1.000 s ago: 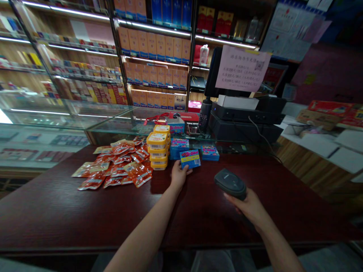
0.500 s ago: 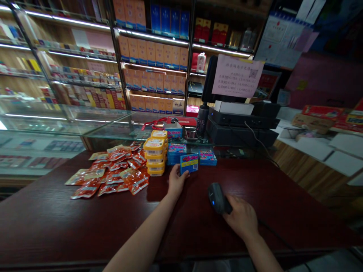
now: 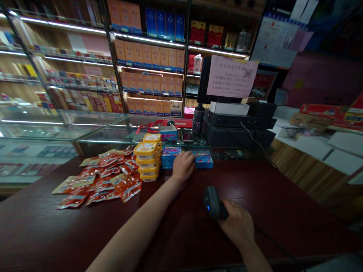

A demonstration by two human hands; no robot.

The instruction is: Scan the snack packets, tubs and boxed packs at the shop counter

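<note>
My left hand (image 3: 183, 166) reaches palm down among the small blue printed boxes, its fingers curled at the left edge of a blue box (image 3: 204, 160). Its fingertips are partly hidden behind the knuckles. Just left of it is another stack of blue boxes (image 3: 170, 157), with yellow-lidded tubs (image 3: 146, 150) piled beside it. Nearer the front, my right hand (image 3: 238, 223) is wrapped round the handle of a dark barcode scanner (image 3: 213, 204), which shows a blue light. The scanner is held over the brown tabletop, its head toward the boxes.
Orange-red snack packets (image 3: 102, 177) lie heaped at the left of the brown table (image 3: 176, 234). Behind stand a glass counter (image 3: 96, 130), an open blue-and-white carton (image 3: 168, 134), a dark bottle (image 3: 197, 121) and a monitor with a paper notice (image 3: 231, 77). The scanner's cable (image 3: 273, 241) trails right.
My left hand has moved forward and turned palm down, bringing the upright blue box to the other boxes. The scanner stays in my right hand. The view has shifted slightly.
</note>
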